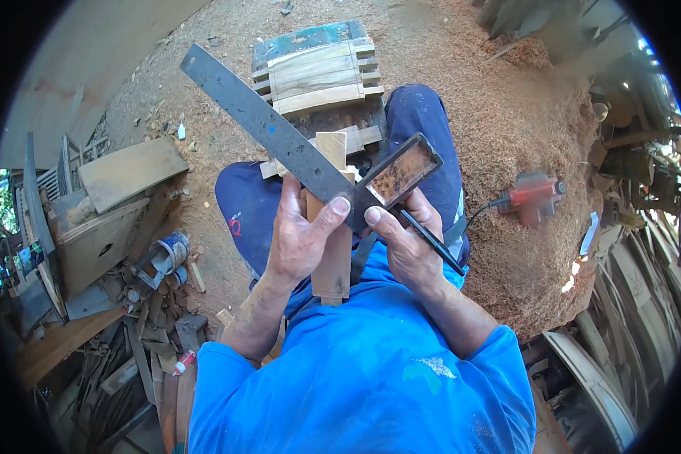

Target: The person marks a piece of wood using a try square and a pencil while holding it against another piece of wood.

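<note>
Between both hands (301,238) — metal square (303,157)

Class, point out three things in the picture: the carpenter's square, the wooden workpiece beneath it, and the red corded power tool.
Carpenter's square (281,141), head view: on its long blade.
Wooden workpiece (331,262), head view: on its broad face.
Red corded power tool (532,198), head view: on its body.

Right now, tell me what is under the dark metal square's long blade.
A wooden piece passes under the long blade, showing on both sides; dirt ground shows around its far end. The stretch of wood directly beneath is covered.
</note>
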`<act>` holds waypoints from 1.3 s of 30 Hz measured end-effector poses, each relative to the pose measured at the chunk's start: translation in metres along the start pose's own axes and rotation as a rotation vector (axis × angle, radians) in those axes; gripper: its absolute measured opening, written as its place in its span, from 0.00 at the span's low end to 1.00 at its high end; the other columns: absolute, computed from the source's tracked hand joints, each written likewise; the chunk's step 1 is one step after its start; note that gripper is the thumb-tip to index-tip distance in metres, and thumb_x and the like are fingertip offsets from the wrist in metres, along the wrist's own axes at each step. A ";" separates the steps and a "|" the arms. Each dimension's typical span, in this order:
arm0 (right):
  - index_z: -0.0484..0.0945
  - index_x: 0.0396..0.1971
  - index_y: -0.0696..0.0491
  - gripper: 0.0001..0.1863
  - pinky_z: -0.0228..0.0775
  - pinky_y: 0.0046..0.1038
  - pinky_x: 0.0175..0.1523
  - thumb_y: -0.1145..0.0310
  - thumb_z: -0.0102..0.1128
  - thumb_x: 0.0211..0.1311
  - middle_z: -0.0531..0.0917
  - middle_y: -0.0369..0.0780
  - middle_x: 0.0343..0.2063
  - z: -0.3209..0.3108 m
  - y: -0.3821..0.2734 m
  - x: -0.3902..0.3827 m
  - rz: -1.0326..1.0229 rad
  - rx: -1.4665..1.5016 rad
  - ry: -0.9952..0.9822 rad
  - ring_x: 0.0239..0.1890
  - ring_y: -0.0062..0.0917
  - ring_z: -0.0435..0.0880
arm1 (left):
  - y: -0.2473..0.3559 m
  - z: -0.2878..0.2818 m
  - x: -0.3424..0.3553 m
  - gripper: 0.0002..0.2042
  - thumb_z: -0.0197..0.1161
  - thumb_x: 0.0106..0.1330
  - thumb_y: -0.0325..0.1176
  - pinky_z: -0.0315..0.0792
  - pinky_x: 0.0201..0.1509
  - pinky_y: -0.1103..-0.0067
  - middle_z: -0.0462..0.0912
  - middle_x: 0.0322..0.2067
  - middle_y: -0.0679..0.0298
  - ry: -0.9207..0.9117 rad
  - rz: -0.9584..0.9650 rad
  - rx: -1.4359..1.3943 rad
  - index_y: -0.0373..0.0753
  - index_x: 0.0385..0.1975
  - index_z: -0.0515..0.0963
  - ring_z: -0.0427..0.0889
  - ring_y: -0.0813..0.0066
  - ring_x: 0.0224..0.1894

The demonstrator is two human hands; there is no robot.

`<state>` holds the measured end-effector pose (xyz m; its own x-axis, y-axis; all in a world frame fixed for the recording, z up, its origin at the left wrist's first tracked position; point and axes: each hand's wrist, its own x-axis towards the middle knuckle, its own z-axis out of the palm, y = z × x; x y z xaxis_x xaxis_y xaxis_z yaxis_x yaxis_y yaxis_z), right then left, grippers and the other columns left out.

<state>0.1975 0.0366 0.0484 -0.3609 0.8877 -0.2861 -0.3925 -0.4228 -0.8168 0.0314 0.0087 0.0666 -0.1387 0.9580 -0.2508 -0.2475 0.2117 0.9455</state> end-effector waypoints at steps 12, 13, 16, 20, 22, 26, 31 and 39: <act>0.75 0.56 0.60 0.21 0.79 0.26 0.52 0.70 0.70 0.66 0.84 0.42 0.47 0.002 -0.010 -0.008 -0.036 0.002 -0.013 0.48 0.22 0.84 | 0.004 0.002 -0.005 0.29 0.68 0.70 0.34 0.74 0.60 0.73 0.78 0.49 0.56 -0.012 0.074 0.047 0.32 0.63 0.60 0.79 0.72 0.54; 0.75 0.56 0.60 0.22 0.78 0.26 0.53 0.70 0.70 0.66 0.84 0.42 0.47 0.002 -0.012 -0.008 -0.034 0.007 -0.023 0.48 0.22 0.83 | 0.004 0.002 -0.006 0.29 0.68 0.70 0.35 0.74 0.60 0.73 0.78 0.49 0.56 -0.011 0.066 0.058 0.32 0.63 0.60 0.79 0.72 0.53; 0.75 0.56 0.60 0.22 0.78 0.27 0.53 0.70 0.69 0.66 0.84 0.42 0.48 0.000 -0.011 -0.008 -0.058 -0.006 -0.036 0.49 0.22 0.83 | 0.002 0.001 -0.007 0.28 0.67 0.70 0.35 0.75 0.59 0.73 0.78 0.48 0.57 -0.020 0.089 0.065 0.32 0.62 0.61 0.80 0.72 0.52; 0.76 0.56 0.60 0.21 0.78 0.28 0.53 0.71 0.70 0.65 0.85 0.42 0.48 -0.002 -0.013 -0.008 -0.046 -0.013 -0.046 0.49 0.23 0.83 | 0.007 0.006 -0.008 0.27 0.67 0.71 0.35 0.76 0.57 0.75 0.80 0.48 0.57 -0.009 0.056 0.023 0.31 0.62 0.61 0.81 0.72 0.51; 0.76 0.56 0.60 0.22 0.78 0.28 0.52 0.71 0.70 0.65 0.85 0.42 0.47 -0.002 -0.012 -0.009 -0.066 -0.017 -0.025 0.49 0.23 0.83 | 0.007 0.009 -0.008 0.28 0.67 0.71 0.36 0.76 0.56 0.76 0.80 0.48 0.57 0.000 0.048 0.027 0.31 0.62 0.61 0.81 0.73 0.50; 0.75 0.58 0.60 0.24 0.78 0.27 0.52 0.70 0.70 0.65 0.85 0.42 0.48 -0.004 -0.013 -0.012 -0.056 0.004 -0.017 0.49 0.23 0.83 | 0.006 0.007 -0.007 0.29 0.67 0.71 0.37 0.76 0.56 0.75 0.81 0.48 0.56 -0.021 0.090 0.127 0.30 0.63 0.60 0.82 0.73 0.51; 0.75 0.59 0.60 0.25 0.78 0.28 0.53 0.70 0.71 0.64 0.84 0.42 0.48 -0.005 -0.015 -0.013 -0.040 0.032 -0.011 0.49 0.23 0.83 | 0.005 0.008 -0.007 0.30 0.67 0.71 0.38 0.76 0.56 0.75 0.81 0.49 0.56 -0.039 0.092 0.146 0.30 0.65 0.59 0.82 0.73 0.51; 0.76 0.57 0.60 0.24 0.78 0.28 0.53 0.70 0.71 0.64 0.85 0.42 0.48 -0.009 -0.011 -0.014 -0.035 0.019 -0.006 0.48 0.23 0.84 | 0.001 0.009 -0.006 0.30 0.67 0.71 0.38 0.76 0.56 0.75 0.80 0.50 0.56 -0.042 0.099 0.122 0.30 0.65 0.60 0.81 0.73 0.52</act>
<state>0.2144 0.0310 0.0572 -0.3514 0.9010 -0.2543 -0.4211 -0.3947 -0.8166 0.0405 0.0043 0.0705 -0.1158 0.9821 -0.1486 -0.1159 0.1352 0.9840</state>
